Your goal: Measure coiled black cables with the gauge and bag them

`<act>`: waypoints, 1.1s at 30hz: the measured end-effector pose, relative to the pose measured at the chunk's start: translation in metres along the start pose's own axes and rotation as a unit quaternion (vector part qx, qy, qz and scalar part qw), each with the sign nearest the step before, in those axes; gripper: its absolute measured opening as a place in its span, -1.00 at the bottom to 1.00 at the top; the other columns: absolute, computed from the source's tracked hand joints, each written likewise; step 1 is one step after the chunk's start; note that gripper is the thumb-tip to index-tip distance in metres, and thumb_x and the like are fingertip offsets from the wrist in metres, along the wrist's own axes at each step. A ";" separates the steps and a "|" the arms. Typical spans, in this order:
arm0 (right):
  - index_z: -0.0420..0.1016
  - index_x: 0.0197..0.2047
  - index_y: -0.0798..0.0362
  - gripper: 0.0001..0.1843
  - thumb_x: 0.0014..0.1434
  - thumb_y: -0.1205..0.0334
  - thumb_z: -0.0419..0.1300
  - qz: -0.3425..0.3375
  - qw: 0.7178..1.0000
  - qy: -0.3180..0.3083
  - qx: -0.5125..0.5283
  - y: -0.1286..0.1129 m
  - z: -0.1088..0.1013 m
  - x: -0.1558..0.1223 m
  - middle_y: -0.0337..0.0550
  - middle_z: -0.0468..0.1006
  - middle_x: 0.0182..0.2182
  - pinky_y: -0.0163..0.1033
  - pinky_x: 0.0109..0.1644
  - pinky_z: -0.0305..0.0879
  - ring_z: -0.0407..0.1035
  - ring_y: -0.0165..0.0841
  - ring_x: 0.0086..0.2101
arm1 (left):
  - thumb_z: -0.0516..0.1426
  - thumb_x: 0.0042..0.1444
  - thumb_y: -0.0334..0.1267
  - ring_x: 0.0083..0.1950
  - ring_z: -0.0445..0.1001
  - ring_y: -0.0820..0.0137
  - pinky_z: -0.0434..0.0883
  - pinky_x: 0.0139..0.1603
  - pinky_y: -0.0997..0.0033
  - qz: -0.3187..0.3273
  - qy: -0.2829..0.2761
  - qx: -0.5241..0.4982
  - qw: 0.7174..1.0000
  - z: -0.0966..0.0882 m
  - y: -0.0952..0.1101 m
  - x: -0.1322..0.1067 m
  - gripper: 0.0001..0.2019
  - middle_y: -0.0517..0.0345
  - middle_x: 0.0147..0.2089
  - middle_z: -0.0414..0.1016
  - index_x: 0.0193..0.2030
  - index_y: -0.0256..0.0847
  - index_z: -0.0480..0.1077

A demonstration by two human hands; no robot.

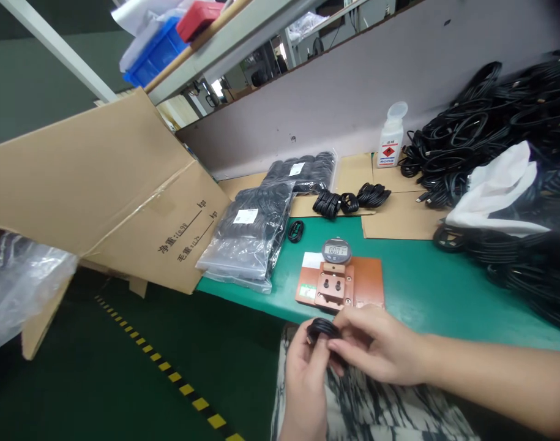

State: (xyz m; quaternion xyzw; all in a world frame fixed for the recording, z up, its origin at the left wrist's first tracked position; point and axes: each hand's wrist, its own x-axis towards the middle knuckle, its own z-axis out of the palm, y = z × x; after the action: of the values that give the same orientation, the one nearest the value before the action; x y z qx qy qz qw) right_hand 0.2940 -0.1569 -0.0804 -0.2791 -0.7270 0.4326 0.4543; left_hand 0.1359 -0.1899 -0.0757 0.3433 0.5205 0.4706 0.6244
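Green worktop [412,275] in a workshop, dial-gauge fixture [335,285] at 12 o'clock from the hands, cable pile [472,122] at 1–2, bagged coils [250,229] at 10–11. Black cable coil [322,329] is off the near edge, above the lap. Left hand [307,361] pinches it, thumb against fingers; right hand [376,343] pinches its right side. Step looks like gathering or checking the coil; next move likely calls for both grips keeping its loops together.

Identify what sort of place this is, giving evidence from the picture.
Probably a factory or workshop handling cables: heaped black cables, a digital gauge on the green bench, and yellow-and-black floor tape.
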 end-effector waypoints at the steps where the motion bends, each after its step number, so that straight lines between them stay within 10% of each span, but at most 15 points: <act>1: 0.32 -0.24 0.08 -0.94 0.29 0.27 0.10 0.005 1.000 -0.004 0.012 0.000 0.000 0.000 -0.31 0.42 -0.64 -0.41 -0.59 0.10 0.23 -0.49 -0.66 | 0.26 0.11 -0.13 -0.38 0.34 0.45 0.31 -0.41 0.52 -0.023 -0.012 -0.036 0.999 0.001 0.002 -0.002 -0.76 0.09 -0.30 0.46 -0.18 -0.25 0.48; 16: 0.22 -0.10 0.05 -0.83 0.30 0.22 0.12 0.076 0.996 -0.030 0.039 -0.001 0.003 -0.006 -0.30 0.38 -0.51 -0.37 -0.53 0.22 0.31 -0.43 -0.54 | 0.23 -0.06 -0.47 -0.31 0.44 0.37 0.34 -0.40 0.46 -0.127 -0.114 -0.223 0.960 -0.007 0.004 -0.006 -0.85 0.03 -0.30 0.51 -0.29 -0.30 0.54; 33: 0.31 -0.29 0.09 -0.84 0.25 0.17 0.09 0.130 0.988 -0.023 0.080 -0.007 0.001 0.002 -0.32 0.23 -0.54 -0.34 -0.52 0.09 0.14 -0.44 -0.55 | 0.21 0.18 -0.18 -0.12 0.49 0.27 0.44 -0.10 0.32 -0.036 -0.060 -0.125 0.990 -0.016 0.006 -0.009 -0.77 -0.03 -0.16 0.54 -0.09 -0.27 0.53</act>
State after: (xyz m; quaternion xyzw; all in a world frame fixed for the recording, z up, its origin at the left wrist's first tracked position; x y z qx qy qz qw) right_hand 0.2925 -0.1591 -0.0733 -0.3236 -0.6581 0.5510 0.3983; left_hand 0.1185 -0.1970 -0.0708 0.2715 0.4310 0.4875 0.7091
